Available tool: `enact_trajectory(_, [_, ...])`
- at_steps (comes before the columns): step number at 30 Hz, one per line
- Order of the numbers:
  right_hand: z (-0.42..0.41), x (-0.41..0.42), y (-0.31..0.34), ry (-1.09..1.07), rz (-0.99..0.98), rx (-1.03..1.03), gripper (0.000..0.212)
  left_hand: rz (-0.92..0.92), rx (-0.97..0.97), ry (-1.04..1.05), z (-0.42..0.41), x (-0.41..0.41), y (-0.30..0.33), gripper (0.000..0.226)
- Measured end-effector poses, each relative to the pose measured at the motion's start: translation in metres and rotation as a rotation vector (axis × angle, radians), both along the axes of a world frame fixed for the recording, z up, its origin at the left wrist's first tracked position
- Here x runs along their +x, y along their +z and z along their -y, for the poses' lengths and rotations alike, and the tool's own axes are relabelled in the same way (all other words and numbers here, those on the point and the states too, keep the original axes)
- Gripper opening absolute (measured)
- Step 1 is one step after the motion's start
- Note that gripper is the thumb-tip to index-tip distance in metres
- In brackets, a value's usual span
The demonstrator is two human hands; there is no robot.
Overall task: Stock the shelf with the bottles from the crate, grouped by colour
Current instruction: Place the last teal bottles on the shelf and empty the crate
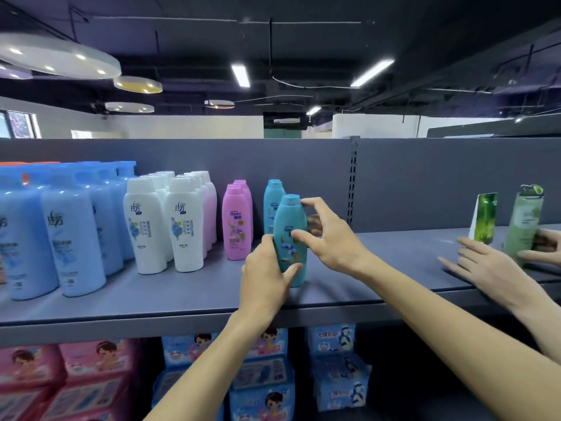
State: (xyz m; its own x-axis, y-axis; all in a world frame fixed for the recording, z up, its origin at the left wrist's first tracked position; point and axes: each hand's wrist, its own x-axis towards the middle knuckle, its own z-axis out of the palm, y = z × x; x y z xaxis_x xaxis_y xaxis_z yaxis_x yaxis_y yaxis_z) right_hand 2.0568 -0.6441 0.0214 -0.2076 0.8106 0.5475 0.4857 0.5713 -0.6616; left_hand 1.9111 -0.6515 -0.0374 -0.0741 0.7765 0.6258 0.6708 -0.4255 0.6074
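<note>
We read this as a retail shop: a long grey metal gondola shelf with a slotted upright, rows of identical blue plastic bottles, white plastic bottles and pink plastic bottles, stacked pink printed packs below, ceiling strip lights.

Both forearms are bare up to the lower edge of the picture, with no sleeve reaching into view. The left hand and the right hand are bare too: no glove, ring, watch or band shows on the fingers or wrists. The fingernails look short and unpainted.
</note>
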Motion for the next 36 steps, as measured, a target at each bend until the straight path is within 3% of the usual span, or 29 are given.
enact_trajectory(13, [-0.074,-0.015,0.008,-0.076,0.035,-0.033,0.041,-0.064,-0.165,0.114,-0.068,0.004,0.017,0.043])
enact_trajectory(36, [-0.15,-0.027,0.004,-0.154,0.141,-0.019,0.044,-0.057,-0.177,0.168,-0.122,0.007,0.019,0.041])
